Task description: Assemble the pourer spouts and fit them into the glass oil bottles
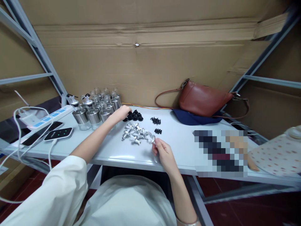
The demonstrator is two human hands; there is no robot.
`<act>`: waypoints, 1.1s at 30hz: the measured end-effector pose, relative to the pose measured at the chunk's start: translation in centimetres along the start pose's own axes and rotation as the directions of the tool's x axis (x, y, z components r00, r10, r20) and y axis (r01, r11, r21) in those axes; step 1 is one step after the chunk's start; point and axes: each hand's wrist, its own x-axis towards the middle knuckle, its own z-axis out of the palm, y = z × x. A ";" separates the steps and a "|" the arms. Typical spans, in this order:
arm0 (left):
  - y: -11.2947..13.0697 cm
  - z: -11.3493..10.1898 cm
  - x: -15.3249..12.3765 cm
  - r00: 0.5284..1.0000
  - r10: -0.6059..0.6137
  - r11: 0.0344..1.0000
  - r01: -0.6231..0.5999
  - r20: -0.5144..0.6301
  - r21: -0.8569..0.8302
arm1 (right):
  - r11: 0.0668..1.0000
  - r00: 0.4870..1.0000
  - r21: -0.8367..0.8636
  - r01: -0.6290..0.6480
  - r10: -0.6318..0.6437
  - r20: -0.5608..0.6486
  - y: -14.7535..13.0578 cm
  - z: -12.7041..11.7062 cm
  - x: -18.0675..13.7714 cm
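My right hand [165, 154] pinches a silver ring-shaped spout piece [151, 139] between thumb and fingers, above the front of the table. To its left lies a heap of similar silver spout pieces [135, 133]. My left hand [122, 113] reaches to the left edge of a pile of black round caps [135, 116]. Its fingers are curled down at the pile, and what they hold, if anything, is hidden. To the right of the caps are a small heap of black lever-like parts [155, 120] and a group of small black pieces [158, 131].
Several glass bottles with steel sleeves [94, 116] stand at the back left, two topped with spouts. A power strip [53, 116] and a cabled phone-like device [58, 134] lie at left. A brown bag [204, 97] rests on dark blue cloth [195, 117] at right, near a dotted white sleeve [279, 153].
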 end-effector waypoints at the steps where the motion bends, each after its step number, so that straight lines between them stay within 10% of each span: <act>1: -0.1 0.1 0.1 1.000 0.001 1.000 -0.001 0.013 0.002 | 1.000 1.000 -0.006 -0.001 0.001 -0.001 0.0 0.0 0.0; 24: 1.4 -0.1 -1.4 0.998 -0.011 0.998 0.008 0.058 0.056 | 0.982 0.977 -0.179 0.062 -0.096 -0.193 0.5 0.3 0.2; 33: 5.0 -2.4 -8.8 0.993 0.106 0.947 -0.119 -0.057 -0.298 | 0.840 0.971 -0.533 0.102 -0.200 -0.130 1.0 1.5 0.2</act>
